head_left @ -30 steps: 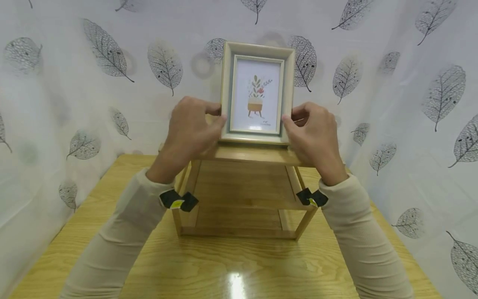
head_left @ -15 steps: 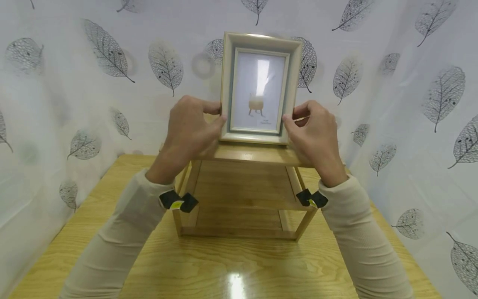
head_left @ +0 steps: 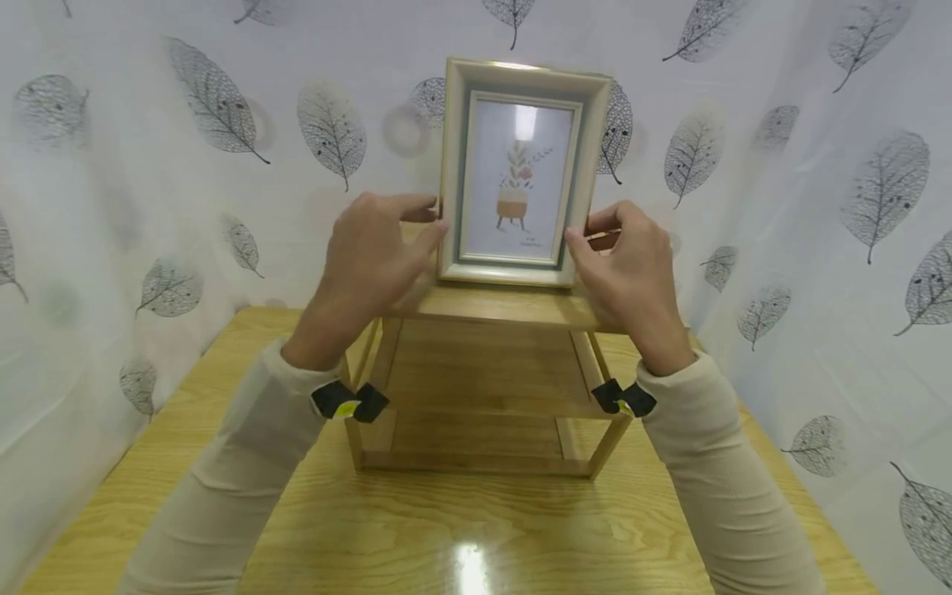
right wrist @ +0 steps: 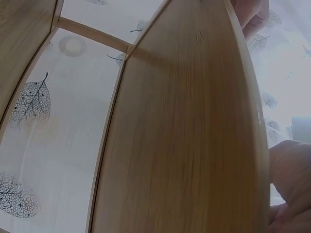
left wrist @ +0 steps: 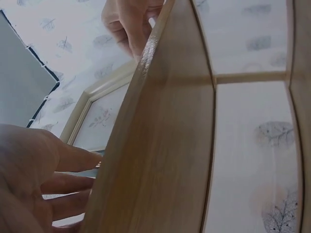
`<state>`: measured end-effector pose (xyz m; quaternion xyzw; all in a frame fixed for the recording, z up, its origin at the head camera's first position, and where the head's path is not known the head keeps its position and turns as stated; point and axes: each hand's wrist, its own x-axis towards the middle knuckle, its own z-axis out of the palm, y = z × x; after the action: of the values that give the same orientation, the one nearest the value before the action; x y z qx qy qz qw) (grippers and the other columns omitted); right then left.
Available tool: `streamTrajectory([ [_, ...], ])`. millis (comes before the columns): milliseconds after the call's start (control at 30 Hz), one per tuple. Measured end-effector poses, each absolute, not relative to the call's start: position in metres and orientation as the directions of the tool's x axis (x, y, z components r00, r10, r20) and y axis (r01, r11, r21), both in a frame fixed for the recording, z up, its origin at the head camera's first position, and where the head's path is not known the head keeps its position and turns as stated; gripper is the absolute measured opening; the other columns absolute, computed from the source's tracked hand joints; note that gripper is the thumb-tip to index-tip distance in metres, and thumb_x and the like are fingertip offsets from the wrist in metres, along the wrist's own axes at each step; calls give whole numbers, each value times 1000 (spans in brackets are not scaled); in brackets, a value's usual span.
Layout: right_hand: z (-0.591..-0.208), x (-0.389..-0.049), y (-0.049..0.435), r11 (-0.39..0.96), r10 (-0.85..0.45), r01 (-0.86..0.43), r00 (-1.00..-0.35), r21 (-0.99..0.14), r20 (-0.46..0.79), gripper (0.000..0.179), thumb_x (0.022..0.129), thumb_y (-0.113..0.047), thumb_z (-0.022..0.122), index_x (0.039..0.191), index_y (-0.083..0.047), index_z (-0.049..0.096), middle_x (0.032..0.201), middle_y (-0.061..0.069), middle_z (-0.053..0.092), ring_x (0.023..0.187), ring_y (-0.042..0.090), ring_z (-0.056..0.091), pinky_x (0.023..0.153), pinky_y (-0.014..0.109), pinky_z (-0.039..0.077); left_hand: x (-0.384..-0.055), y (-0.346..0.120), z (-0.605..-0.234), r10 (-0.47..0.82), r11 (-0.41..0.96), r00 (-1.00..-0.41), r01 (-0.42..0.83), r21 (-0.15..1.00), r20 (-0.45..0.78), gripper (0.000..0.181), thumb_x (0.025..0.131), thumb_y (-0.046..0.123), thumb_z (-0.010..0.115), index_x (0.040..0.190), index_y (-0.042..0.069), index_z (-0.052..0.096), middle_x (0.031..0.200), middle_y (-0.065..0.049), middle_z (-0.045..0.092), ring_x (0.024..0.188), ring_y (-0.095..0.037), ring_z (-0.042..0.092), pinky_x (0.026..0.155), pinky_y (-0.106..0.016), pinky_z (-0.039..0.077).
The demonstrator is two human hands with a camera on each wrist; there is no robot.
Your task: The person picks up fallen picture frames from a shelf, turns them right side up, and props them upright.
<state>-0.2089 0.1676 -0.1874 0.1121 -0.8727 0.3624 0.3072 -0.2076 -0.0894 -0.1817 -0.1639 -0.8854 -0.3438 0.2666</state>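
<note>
A cream picture frame holding a print of a potted plant stands on the top board of a small wooden shelf unit. My left hand is at its lower left side, thumb tip at the front edge and index finger along the side. On the opposite side my right hand pinches the lower right edge, thumb in front and fingers behind. The left wrist view shows the left hand beside the frame. In the right wrist view, the board hides most of the frame and hands.
The shelf unit has lower shelves beneath the top board and stands on a glossy wooden table. A pale curtain printed with leaves encloses the back and sides.
The picture frame's top has risen and come towards me, so it stands more upright. The glare on its glass has shifted. My left hand has slid slightly left; the right hand has barely moved.
</note>
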Motion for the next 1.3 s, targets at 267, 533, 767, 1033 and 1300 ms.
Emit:
streamTrajectory([
  [267, -189, -210, 168, 693, 23, -431, -788, -578, 615, 27, 95, -19, 70, 105, 5, 64, 104, 16, 73, 91, 28, 71, 86, 40, 55, -212, -85, -179, 162, 608, -889, 431, 667, 427, 38, 106, 23, 54, 139, 4, 59, 133, -13, 65, 125, -27, 60, 108, -41, 46],
  [533, -191, -212, 167, 691, 28, -439, -777, -575, 628, 25, 95, -15, 69, 107, 6, 64, 107, 19, 73, 96, 31, 71, 89, 42, 56, -212, -81, -180, 163, 552, -913, 399, 732, 375, 44, 107, 20, 51, 145, -2, 46, 144, -19, 55, 132, -30, 54, 111, -39, 43],
  [767, -191, -211, 166, 674, 4, -463, -777, -576, 630, 22, 94, -7, 69, 109, 7, 62, 107, 20, 72, 100, 33, 70, 90, 44, 53, -210, -82, -180, 173, 539, -922, 383, 750, 347, 45, 107, 22, 51, 146, 0, 43, 146, -18, 54, 133, -31, 53, 110, -40, 44],
  [1033, -190, -211, 167, 664, -11, -474, -779, -578, 627, 21, 93, -3, 68, 109, 7, 61, 106, 19, 70, 99, 31, 69, 89, 41, 53, -207, -84, -179, 196, 476, -925, 380, 793, 326, 45, 106, 19, 54, 145, 0, 41, 143, -19, 55, 128, -30, 57, 102, -37, 51],
  [1300, -191, -210, 166, 675, -1, -468, -773, -570, 634, 21, 94, -6, 68, 110, 7, 62, 95, 16, 64, 84, 24, 62, 75, 20, 50, -209, -87, -180, 240, 406, -904, 424, 809, 354, 45, 104, 14, 57, 145, -1, 46, 138, -20, 60, 124, -33, 60, 104, -38, 50],
])
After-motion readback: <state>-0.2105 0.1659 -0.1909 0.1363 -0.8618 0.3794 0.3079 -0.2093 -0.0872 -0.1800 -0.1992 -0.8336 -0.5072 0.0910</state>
